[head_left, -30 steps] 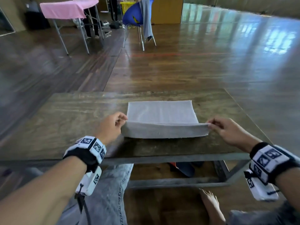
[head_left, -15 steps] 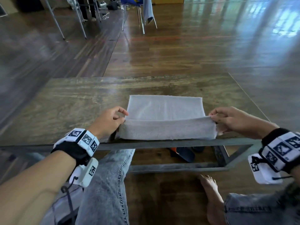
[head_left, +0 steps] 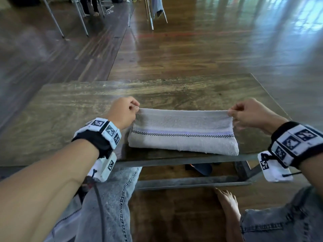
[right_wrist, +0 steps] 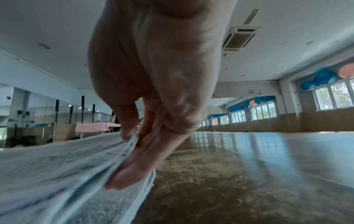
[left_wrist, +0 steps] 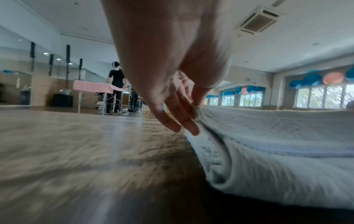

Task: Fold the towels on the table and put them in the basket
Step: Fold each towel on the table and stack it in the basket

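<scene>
A light grey towel point(head_left: 181, 133) with a purple and black stripe lies folded near the front edge of the wooden table point(head_left: 70, 109). My left hand point(head_left: 135, 106) pinches its far left corner, thumb and fingers closed on the top layer point(left_wrist: 195, 109). My right hand point(head_left: 230, 113) pinches the far right corner, the cloth edge caught between thumb and fingers point(right_wrist: 132, 139). The folded edge faces me. No basket is in view.
Bare tabletop extends left of and beyond the towel. The table's metal frame point(head_left: 192, 182) runs below, with my knees and a bare foot point(head_left: 227, 205) underneath. Chair and table legs point(head_left: 150, 14) stand far off on the wooden floor. A person stands by a pink-covered table point(left_wrist: 93, 87).
Both hands have carried the near edge of the towel up and over to the far edge, so the towel is now folded narrower with its striped side up.
</scene>
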Action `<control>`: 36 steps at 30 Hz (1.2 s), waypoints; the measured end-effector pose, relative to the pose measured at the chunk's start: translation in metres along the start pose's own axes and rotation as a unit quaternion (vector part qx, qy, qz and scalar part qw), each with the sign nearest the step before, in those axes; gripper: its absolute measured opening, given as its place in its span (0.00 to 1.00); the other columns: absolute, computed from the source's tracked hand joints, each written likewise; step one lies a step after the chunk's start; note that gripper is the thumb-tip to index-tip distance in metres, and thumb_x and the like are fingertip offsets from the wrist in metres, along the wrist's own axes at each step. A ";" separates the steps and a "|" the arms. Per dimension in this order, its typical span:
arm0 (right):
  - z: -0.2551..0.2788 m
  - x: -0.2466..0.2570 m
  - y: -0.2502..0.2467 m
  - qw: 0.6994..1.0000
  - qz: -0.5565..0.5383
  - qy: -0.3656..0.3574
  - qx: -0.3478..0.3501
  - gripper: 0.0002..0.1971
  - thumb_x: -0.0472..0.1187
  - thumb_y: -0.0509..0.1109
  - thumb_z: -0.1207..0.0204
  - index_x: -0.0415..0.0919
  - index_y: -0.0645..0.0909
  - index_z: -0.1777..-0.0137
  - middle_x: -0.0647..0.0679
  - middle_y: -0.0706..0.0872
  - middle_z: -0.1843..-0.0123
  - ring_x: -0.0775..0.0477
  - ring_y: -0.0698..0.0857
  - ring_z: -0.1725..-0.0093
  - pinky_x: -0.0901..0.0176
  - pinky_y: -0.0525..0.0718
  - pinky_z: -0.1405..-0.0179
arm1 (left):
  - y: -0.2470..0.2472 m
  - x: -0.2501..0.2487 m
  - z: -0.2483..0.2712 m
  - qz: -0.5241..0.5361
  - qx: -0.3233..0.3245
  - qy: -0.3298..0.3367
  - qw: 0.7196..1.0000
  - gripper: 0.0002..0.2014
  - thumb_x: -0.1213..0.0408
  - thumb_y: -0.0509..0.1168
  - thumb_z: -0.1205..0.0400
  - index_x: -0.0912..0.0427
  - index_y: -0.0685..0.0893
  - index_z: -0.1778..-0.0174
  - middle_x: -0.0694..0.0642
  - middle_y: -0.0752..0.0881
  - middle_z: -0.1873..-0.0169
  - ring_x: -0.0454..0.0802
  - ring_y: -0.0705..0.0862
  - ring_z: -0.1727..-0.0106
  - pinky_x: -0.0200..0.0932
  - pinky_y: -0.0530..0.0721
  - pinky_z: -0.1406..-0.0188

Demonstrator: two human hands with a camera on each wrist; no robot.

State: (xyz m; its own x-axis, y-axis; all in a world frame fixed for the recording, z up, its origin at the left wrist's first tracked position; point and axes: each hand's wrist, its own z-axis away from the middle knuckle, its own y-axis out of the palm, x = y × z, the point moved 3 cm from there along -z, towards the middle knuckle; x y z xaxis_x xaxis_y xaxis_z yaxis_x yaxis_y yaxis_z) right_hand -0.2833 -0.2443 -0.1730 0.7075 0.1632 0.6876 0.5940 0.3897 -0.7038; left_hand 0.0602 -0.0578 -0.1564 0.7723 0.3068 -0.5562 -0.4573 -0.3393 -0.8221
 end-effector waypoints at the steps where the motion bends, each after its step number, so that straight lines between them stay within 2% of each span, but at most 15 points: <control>1: -0.006 -0.002 0.003 0.999 0.031 -0.004 -0.014 0.09 0.39 0.74 0.17 0.37 0.87 0.59 0.41 0.90 0.62 0.48 0.86 0.71 0.58 0.85 0.71 | 0.003 -0.001 -0.008 -0.020 -0.008 0.007 1.000 0.06 0.67 0.64 0.14 0.60 0.87 0.50 0.52 0.88 0.60 0.39 0.82 0.66 0.32 0.73 0.71; 3: -0.015 -0.005 0.006 0.996 0.084 -0.010 -0.033 0.10 0.41 0.75 0.18 0.44 0.87 0.62 0.46 0.90 0.63 0.51 0.86 0.65 0.63 0.79 0.69 | 0.010 -0.001 -0.020 -0.049 -0.019 0.013 0.999 0.07 0.68 0.65 0.15 0.61 0.88 0.54 0.54 0.89 0.62 0.42 0.82 0.66 0.36 0.74 0.72; 5: -0.019 -0.007 0.010 0.992 0.121 -0.020 -0.043 0.12 0.42 0.75 0.19 0.51 0.85 0.65 0.55 0.87 0.63 0.58 0.83 0.63 0.67 0.73 0.70 | 0.016 0.001 -0.029 -0.059 -0.014 0.009 0.998 0.07 0.70 0.65 0.16 0.63 0.88 0.56 0.57 0.89 0.62 0.50 0.86 0.62 0.45 0.83 0.66; 7: -0.022 -0.008 0.015 0.989 0.143 -0.030 -0.038 0.13 0.42 0.75 0.19 0.53 0.84 0.66 0.58 0.86 0.64 0.62 0.82 0.63 0.69 0.71 0.71 | 0.023 0.005 -0.031 -0.059 -0.002 0.008 0.998 0.07 0.72 0.66 0.17 0.64 0.89 0.56 0.58 0.90 0.62 0.55 0.87 0.59 0.50 0.86 0.59; 11: -0.024 -0.010 0.017 0.986 0.157 -0.035 -0.048 0.13 0.43 0.75 0.20 0.53 0.86 0.67 0.57 0.87 0.64 0.62 0.82 0.64 0.70 0.71 0.72 | 0.029 0.008 -0.030 -0.053 -0.001 0.013 0.999 0.07 0.71 0.66 0.16 0.66 0.90 0.54 0.59 0.90 0.61 0.52 0.85 0.60 0.42 0.78 0.61; 17: -0.020 -0.003 0.017 0.986 0.152 -0.036 -0.060 0.12 0.44 0.73 0.18 0.52 0.85 0.65 0.49 0.89 0.58 0.49 0.87 0.64 0.63 0.76 0.72 | 0.029 0.008 -0.033 -0.058 -0.005 0.011 0.998 0.08 0.71 0.64 0.15 0.67 0.88 0.54 0.61 0.89 0.60 0.57 0.86 0.58 0.47 0.83 0.59; 22: -0.015 0.003 0.018 0.987 0.148 -0.034 -0.052 0.11 0.43 0.71 0.16 0.49 0.84 0.62 0.43 0.87 0.54 0.44 0.84 0.65 0.53 0.84 0.62 | 0.032 0.011 -0.037 -0.064 0.007 0.000 0.998 0.08 0.73 0.64 0.16 0.67 0.89 0.56 0.59 0.89 0.60 0.56 0.86 0.57 0.43 0.77 0.61; 25: -0.016 0.002 0.020 0.986 0.157 -0.031 -0.051 0.09 0.43 0.71 0.16 0.46 0.85 0.59 0.40 0.87 0.52 0.43 0.84 0.66 0.56 0.82 0.64 | 0.032 0.012 -0.038 -0.053 0.013 -0.005 0.998 0.08 0.70 0.65 0.16 0.66 0.90 0.55 0.59 0.90 0.58 0.53 0.86 0.56 0.41 0.77 0.59; 29: -0.018 0.000 0.020 0.985 0.166 -0.027 -0.037 0.07 0.45 0.73 0.17 0.45 0.89 0.56 0.39 0.88 0.51 0.46 0.86 0.65 0.63 0.77 0.72 | 0.026 0.014 -0.036 -0.038 0.039 -0.017 0.998 0.07 0.61 0.71 0.19 0.60 0.90 0.51 0.53 0.90 0.56 0.49 0.86 0.55 0.33 0.76 0.64; 31: -0.017 -0.001 0.020 0.985 0.165 -0.026 -0.036 0.07 0.45 0.76 0.19 0.46 0.87 0.57 0.41 0.88 0.53 0.47 0.87 0.65 0.65 0.77 0.74 | 0.025 0.015 -0.036 -0.077 0.077 -0.006 0.994 0.08 0.61 0.71 0.19 0.59 0.91 0.49 0.54 0.90 0.55 0.50 0.86 0.54 0.35 0.76 0.64; 33: -0.016 0.000 0.018 0.987 0.156 -0.017 -0.032 0.07 0.45 0.79 0.21 0.45 0.85 0.57 0.44 0.88 0.56 0.48 0.88 0.65 0.67 0.77 0.75 | 0.024 0.015 -0.035 -0.088 0.094 -0.014 0.992 0.07 0.62 0.73 0.20 0.61 0.92 0.51 0.55 0.91 0.57 0.51 0.87 0.55 0.40 0.80 0.59; 36: -0.016 0.011 0.008 0.987 0.148 -0.010 -0.055 0.07 0.44 0.81 0.24 0.45 0.86 0.60 0.42 0.89 0.55 0.50 0.86 0.64 0.66 0.76 0.74 | 0.012 0.007 -0.034 -0.083 0.068 -0.018 0.994 0.05 0.63 0.75 0.21 0.61 0.91 0.54 0.55 0.90 0.59 0.48 0.86 0.60 0.40 0.80 0.62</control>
State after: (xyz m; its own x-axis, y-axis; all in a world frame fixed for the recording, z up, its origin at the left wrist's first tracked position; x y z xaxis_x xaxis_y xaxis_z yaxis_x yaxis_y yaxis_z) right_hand -0.2648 -0.2534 -0.1743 0.8496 0.2733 0.4511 0.4008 0.2214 -0.8890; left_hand 0.0754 -0.0902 -0.1663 0.8268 0.3818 -0.4131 -0.3821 -0.1576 -0.9106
